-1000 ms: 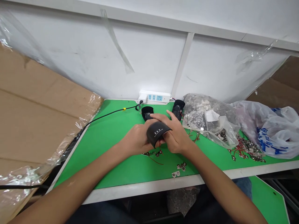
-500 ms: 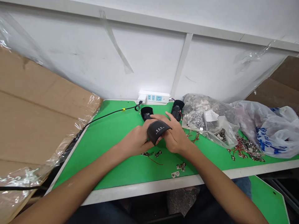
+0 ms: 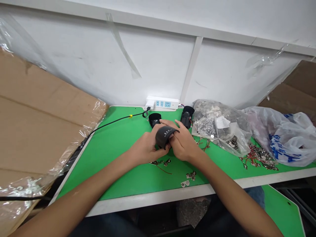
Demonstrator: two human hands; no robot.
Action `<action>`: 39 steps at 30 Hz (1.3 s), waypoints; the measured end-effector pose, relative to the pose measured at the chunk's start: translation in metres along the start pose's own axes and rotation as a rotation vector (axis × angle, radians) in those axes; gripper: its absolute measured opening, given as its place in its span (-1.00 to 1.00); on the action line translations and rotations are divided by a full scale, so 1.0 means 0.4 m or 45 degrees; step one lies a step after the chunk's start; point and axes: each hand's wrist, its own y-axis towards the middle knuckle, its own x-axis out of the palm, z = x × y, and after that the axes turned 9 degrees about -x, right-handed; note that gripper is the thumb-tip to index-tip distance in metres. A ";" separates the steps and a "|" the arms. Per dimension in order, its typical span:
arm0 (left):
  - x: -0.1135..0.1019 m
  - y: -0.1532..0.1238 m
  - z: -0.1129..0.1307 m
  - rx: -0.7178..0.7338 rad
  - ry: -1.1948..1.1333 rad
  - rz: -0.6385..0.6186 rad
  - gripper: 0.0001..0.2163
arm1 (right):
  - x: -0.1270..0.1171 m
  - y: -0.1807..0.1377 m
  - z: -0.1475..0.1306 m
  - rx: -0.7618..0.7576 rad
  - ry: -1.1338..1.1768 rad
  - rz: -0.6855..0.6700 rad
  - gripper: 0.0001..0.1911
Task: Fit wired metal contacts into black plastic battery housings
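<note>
A black curved plastic housing (image 3: 164, 137) with pale markings is held above the green tabletop. My left hand (image 3: 147, 146) is closed around its left side. On the right, my right hand (image 3: 184, 141) presses against the housing's inner side, its fingertips partly hidden behind it. Beyond the hands lies a similar black housing (image 3: 155, 119), and another black housing (image 3: 187, 116) with a red wire rests to its right. Small metal contact plates (image 3: 167, 162) lie just below the hands, and more contact plates (image 3: 191, 175) sit near the front edge.
A white power strip (image 3: 163, 103) with a black cable (image 3: 116, 118) stands against the wall. At right are a clear bag of parts (image 3: 212, 115), a pile of red-wired metal contacts (image 3: 261, 158) and a white plastic bag (image 3: 286, 138). Cardboard (image 3: 44, 112) leans at left.
The black housing has tilted slightly in my hands, its right tip shifting a little left. Both hands stay in nearly the same place.
</note>
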 end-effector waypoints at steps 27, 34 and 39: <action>0.024 0.019 0.010 -0.286 -0.887 -0.146 -0.44 | -0.005 0.026 -0.063 0.166 0.096 0.642 -0.85; 0.035 0.017 -0.008 -0.297 -0.855 -0.198 -0.41 | 0.012 0.026 -0.076 0.144 0.097 0.559 -0.85; 0.034 0.017 -0.016 -0.252 -0.775 -0.241 -0.42 | 0.013 0.026 -0.076 0.169 0.104 0.491 -0.88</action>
